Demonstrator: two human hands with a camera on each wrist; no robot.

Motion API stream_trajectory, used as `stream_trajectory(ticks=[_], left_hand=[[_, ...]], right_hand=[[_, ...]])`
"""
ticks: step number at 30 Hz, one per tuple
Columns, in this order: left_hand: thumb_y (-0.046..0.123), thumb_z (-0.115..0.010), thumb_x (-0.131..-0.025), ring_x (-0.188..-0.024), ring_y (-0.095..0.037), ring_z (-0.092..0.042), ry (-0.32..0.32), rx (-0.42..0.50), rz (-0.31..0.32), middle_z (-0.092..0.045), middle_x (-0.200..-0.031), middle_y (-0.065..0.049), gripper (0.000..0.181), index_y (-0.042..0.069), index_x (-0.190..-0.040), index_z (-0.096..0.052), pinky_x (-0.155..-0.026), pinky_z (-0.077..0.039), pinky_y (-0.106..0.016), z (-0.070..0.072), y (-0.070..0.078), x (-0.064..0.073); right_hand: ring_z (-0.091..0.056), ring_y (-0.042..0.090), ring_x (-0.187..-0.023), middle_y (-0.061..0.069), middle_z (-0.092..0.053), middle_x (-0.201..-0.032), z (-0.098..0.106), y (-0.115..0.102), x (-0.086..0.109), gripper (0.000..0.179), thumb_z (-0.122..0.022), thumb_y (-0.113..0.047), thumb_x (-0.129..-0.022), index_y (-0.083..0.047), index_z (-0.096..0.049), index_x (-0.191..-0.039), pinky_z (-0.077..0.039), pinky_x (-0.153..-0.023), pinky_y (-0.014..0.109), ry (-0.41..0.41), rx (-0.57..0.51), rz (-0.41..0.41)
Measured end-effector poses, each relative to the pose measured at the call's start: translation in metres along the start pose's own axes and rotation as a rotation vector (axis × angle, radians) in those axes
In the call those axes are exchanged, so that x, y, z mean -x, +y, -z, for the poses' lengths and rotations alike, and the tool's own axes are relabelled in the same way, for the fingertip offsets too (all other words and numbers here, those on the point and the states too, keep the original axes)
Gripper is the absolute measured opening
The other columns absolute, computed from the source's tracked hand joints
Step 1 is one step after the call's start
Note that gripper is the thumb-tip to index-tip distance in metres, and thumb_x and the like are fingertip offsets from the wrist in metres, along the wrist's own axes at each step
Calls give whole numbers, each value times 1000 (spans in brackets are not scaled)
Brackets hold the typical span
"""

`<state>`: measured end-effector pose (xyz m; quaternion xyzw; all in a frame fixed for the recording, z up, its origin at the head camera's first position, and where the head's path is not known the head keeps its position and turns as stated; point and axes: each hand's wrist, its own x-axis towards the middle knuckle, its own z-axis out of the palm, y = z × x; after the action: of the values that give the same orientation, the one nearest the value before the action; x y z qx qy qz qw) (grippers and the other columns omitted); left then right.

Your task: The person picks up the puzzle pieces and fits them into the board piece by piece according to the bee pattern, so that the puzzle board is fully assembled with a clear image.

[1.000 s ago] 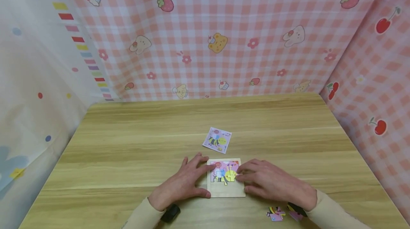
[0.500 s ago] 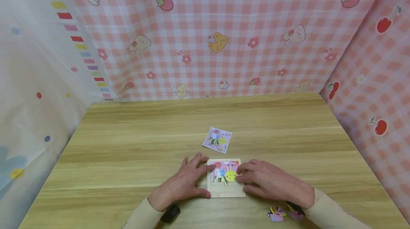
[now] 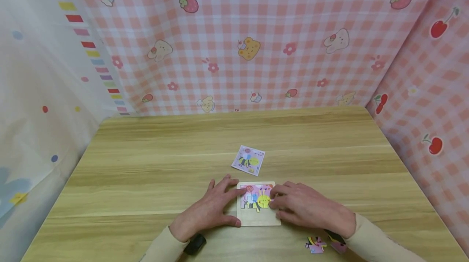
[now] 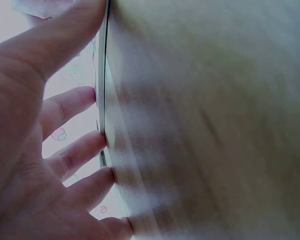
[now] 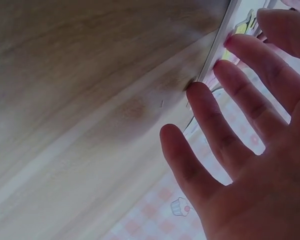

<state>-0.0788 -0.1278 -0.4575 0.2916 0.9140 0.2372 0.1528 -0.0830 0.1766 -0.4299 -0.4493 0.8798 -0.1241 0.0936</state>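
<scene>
A small wooden jigsaw tray (image 3: 259, 219) lies on the table, its upper part filled with bee-picture puzzle pieces (image 3: 256, 199). My left hand (image 3: 209, 207) is spread along the tray's left side, with a fingertip over the inner pieces and the thumb at the near left corner. At the right side, my right hand (image 3: 307, 207) touches the rightmost pieces with its fingertips, the thumb near the tray edge. In the right wrist view the right-hand fingers (image 5: 245, 95) look fairly straight, some meeting the tray rim. The tray's lower part shows bare wood.
A printed bee picture card (image 3: 248, 160) lies beyond the tray. Loose puzzle pieces (image 3: 316, 245) lie near the front, partly beside the right sleeve. A dark band (image 3: 195, 244) sits by the left wrist. Patterned curtains (image 3: 234, 66) stand behind the wooden table (image 3: 146, 164).
My right hand and forearm have shifted slightly left, with the thumb moving a little further over the tray's right edge. The left hand, tray and card stay put.
</scene>
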Motion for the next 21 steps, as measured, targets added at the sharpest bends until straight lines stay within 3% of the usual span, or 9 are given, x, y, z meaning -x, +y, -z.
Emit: stream_trajectory(ticks=[11, 21], left_hand=[[45, -86, -82, -154, -42, -21, 11, -2, -8, -37, -159, -11, 84, 21, -155, -50, -120, -13, -71, 0, 2, 1], [44, -86, -83, -155, -41, -20, 14, 3, -11, -37, -159, -12, 84, 20, -154, -50, -121, -11, -70, 0, 1, 1]], right_hand=[[-59, 19, -126, 0, -63, -138, 4, 9, 13, 32, -64, -29, -104, -15, -72, -132, -51, -106, 44, -29, -174, -19], [-65, 18, -117, -3, -68, -127, 14, 18, 32, 26, -62, -25, -105, -14, -73, -127, -56, -98, 44, 140, -283, -92]])
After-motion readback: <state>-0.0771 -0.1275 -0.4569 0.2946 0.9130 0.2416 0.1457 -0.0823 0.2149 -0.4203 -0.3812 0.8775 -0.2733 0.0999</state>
